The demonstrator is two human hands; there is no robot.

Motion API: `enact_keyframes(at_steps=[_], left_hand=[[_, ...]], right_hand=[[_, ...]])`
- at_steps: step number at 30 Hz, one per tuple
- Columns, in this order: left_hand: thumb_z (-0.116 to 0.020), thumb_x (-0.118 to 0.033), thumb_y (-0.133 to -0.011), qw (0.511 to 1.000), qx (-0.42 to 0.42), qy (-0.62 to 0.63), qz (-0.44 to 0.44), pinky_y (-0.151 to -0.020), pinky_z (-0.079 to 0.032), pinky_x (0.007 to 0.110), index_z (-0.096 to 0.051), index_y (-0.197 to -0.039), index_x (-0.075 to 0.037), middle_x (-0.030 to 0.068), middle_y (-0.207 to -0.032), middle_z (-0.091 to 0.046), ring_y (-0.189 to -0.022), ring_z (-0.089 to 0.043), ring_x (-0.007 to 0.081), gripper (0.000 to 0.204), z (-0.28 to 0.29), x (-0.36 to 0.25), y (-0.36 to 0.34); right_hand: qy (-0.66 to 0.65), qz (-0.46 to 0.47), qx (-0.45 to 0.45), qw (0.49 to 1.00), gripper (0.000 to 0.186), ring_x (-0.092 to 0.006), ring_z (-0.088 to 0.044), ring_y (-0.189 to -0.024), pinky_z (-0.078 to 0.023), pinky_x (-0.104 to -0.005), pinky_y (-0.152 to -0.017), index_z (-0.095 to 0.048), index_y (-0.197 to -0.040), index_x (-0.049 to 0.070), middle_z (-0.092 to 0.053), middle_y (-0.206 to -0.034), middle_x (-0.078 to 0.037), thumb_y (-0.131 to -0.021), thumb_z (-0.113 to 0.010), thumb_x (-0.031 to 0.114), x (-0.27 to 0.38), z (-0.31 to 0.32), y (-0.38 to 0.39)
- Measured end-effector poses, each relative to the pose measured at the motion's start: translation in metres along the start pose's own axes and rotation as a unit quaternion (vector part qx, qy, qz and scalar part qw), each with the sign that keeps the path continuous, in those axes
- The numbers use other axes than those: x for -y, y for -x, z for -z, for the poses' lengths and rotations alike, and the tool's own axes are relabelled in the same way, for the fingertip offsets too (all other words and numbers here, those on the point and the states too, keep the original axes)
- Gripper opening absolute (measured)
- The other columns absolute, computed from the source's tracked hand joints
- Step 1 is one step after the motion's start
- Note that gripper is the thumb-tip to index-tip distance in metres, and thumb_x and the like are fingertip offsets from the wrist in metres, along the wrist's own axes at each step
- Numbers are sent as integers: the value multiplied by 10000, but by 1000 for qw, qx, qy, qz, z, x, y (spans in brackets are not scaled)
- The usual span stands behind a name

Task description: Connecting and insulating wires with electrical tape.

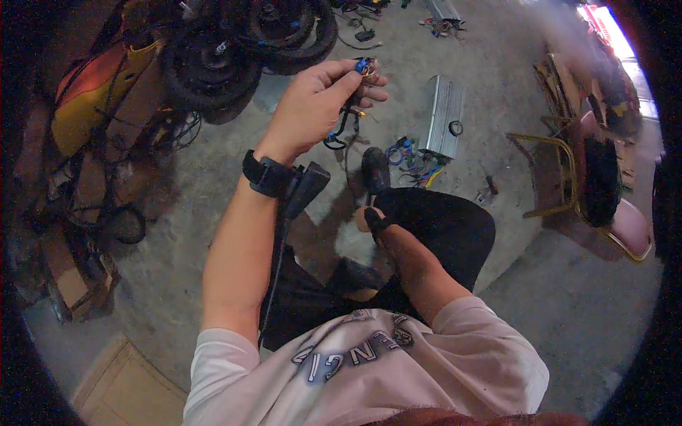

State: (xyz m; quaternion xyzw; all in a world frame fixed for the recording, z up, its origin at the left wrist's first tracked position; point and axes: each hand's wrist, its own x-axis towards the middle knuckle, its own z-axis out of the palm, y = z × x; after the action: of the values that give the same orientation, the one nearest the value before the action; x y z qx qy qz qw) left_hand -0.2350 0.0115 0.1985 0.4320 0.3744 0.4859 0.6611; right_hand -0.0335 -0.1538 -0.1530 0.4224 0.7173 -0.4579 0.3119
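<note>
My left hand pinches a small bundle of wires with a blue connector, held up at the top middle, with dark cable hanging below it. A long black object with a wider upper end lies alongside my left forearm. My right hand is down between my legs, by my shoe; its fingers are mostly hidden. Just beyond that shoe, loose coloured wires and connectors lie on the floor beside a silver finned metal case.
Black tyred wheels are piled at the upper left, beside cardboard and yellow-orange pieces with cables. A pink chair and stacked cardboard stand at the right. A small tool and more wires lie on the concrete floor.
</note>
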Motion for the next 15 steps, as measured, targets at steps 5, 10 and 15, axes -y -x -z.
enact_keyframes(at_steps=[5,10,15], left_hand=[[-476,-126,-995,1000,-18,-19,16,-814,-528,286,-596,-1156,49,133,-1058,-687,-916,-676,179,267,-6,-9,6],[-493,-135,-990,1000,11,15,14,-823,-534,291,-611,-1133,50,138,-1053,-689,-932,-678,190,262,-18,-9,4],[-504,-128,-989,1000,-12,6,6,-829,-535,291,-617,-1136,54,140,-1057,-686,-943,-677,197,259,-16,-11,13]], right_hand=[[25,80,14,996,218,-279,-645,-834,-505,-412,-732,-671,-982,95,-680,-898,-118,-789,-623,184,24,45,8],[67,169,-41,982,247,-297,-655,-876,-508,-423,-760,-675,-1026,95,-690,-939,-135,-803,-592,160,41,156,65],[95,214,-232,944,255,-304,-667,-863,-513,-423,-750,-676,-1049,77,-697,-945,-149,-828,-584,164,79,253,177]])
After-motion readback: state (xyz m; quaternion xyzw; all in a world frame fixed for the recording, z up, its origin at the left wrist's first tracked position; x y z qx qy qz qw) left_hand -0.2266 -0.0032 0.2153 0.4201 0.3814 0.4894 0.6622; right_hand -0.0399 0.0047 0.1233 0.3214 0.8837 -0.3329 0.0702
